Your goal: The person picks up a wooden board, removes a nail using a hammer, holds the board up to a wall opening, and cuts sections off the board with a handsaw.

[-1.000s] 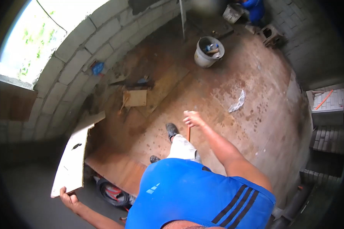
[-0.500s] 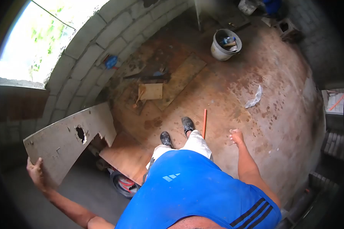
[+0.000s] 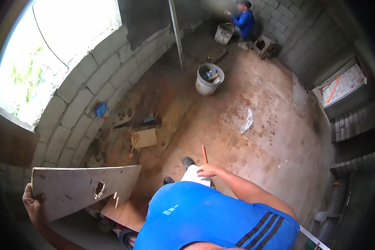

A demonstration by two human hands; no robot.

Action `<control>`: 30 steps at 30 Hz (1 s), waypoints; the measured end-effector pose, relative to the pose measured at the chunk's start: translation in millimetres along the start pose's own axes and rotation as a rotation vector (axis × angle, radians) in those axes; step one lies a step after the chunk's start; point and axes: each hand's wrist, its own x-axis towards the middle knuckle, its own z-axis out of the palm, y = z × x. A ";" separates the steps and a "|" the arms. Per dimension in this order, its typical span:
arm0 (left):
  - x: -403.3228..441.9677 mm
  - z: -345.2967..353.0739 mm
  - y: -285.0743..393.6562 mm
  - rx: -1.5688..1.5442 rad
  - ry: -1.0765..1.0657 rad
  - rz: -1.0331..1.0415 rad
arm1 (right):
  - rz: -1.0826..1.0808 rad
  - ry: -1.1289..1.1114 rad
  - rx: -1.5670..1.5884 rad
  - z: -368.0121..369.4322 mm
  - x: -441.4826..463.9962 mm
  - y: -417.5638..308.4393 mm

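Observation:
My left hand [image 3: 32, 202] is closed on the left edge of a pale plywood board [image 3: 71, 189], which stands tilted at my left side. The board has a ragged hole and a broken lower edge. My right hand [image 3: 208, 170] rests at the front of my white shorts [image 3: 193, 177], with its fingers loosely stretched out and nothing visible in them. Just beyond that hand, an orange tube [image 3: 204, 154] lies on the floor. Below the held board, a brown wood sheet [image 3: 123, 214] is partly hidden.
Ahead stands a white bucket [image 3: 208, 86] with things inside. A co-worker in blue [image 3: 243, 23] crouches at the back beside another bucket [image 3: 224, 35]. Wood pieces [image 3: 144, 138] and a clear plastic scrap [image 3: 246, 121] lie on the floor. A block wall [image 3: 77, 104] runs along the left.
My view has tilted up and turned, bringing the co-worker into sight. My right hand has come in from the right to my shorts. The board's right end has swung lower, still in my left hand.

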 end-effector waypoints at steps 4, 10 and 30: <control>8.8 -22.6 -28.9 0.200 0.028 0.107 | 0.154 -0.140 -0.121 8.5 14.7 -43.5; 8.4 -25.9 -73.9 0.002 0.304 0.242 | 0.054 -0.243 -0.098 -33.7 10.4 -58.8; -9.1 21.2 36.6 0.419 1.189 -0.691 | 0.750 -0.102 0.852 -194.6 507.5 75.7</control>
